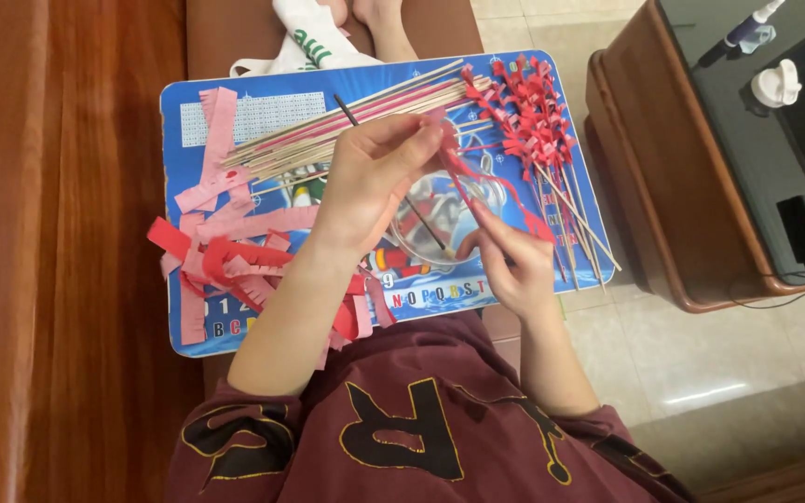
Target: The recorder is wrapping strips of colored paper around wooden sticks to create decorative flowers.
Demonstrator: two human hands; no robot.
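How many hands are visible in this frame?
2: the left hand holds a thin dark brush over the blue plastic lap tray; the right hand pinches a red fringed paper strip.

Fringed strips point(235, 256): matt paper, red/pink. Skewers point(347, 121): pale bare wood. Lap board point(235, 112): glossy plastic. Bench point(67, 233): polished wood.

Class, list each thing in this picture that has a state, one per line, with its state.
Left hand: pinching a thin dark brush.
Right hand: holding a fringed red paper strip.
Clear round dish: open.
Bare wooden sticks: unwrapped.
Red-wrapped sticks: finished.
Blue lap tray: flat.
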